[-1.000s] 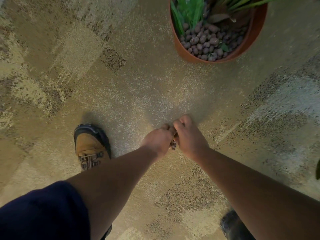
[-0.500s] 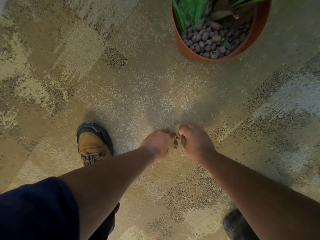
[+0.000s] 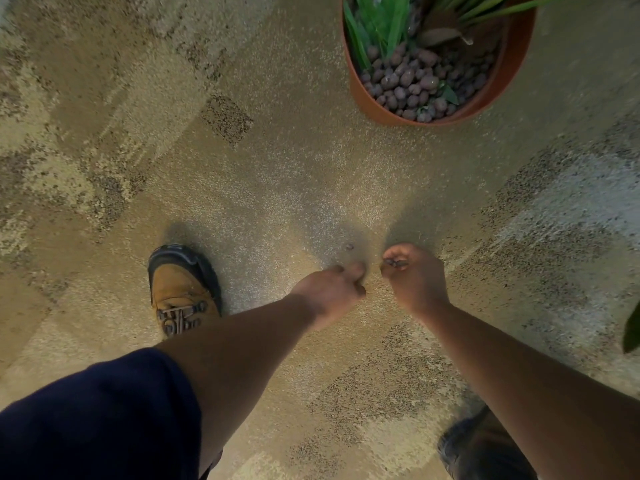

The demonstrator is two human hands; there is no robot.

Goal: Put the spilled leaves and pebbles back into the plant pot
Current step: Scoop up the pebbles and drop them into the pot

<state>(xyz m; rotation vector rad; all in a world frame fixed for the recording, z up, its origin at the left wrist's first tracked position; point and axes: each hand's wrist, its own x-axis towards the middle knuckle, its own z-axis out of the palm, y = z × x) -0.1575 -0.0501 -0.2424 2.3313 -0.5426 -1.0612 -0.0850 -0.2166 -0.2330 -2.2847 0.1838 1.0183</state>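
Note:
A terracotta plant pot (image 3: 375,105) stands on the carpet at the top right, filled with brown clay pebbles (image 3: 412,81) and green leaves (image 3: 381,22). Both my hands are low over the carpet in the middle. My right hand (image 3: 414,277) is curled and grips a few dark pebbles (image 3: 394,262) that show between its fingers. My left hand (image 3: 332,289) is beside it, fingers curled; whether it holds anything is hidden. One small pebble (image 3: 349,247) lies loose on the carpet just beyond my left hand.
My left foot in a tan boot (image 3: 181,292) stands left of the hands, and a dark shoe (image 3: 481,448) is at the bottom right. A green leaf tip (image 3: 632,329) enters at the right edge. Patterned beige carpet (image 3: 173,116) lies all around.
My hands, pressed together before, have drawn apart. The right hand came away gripping pebbles, and a loose pebble is now uncovered on the carpet. The view shifted slightly.

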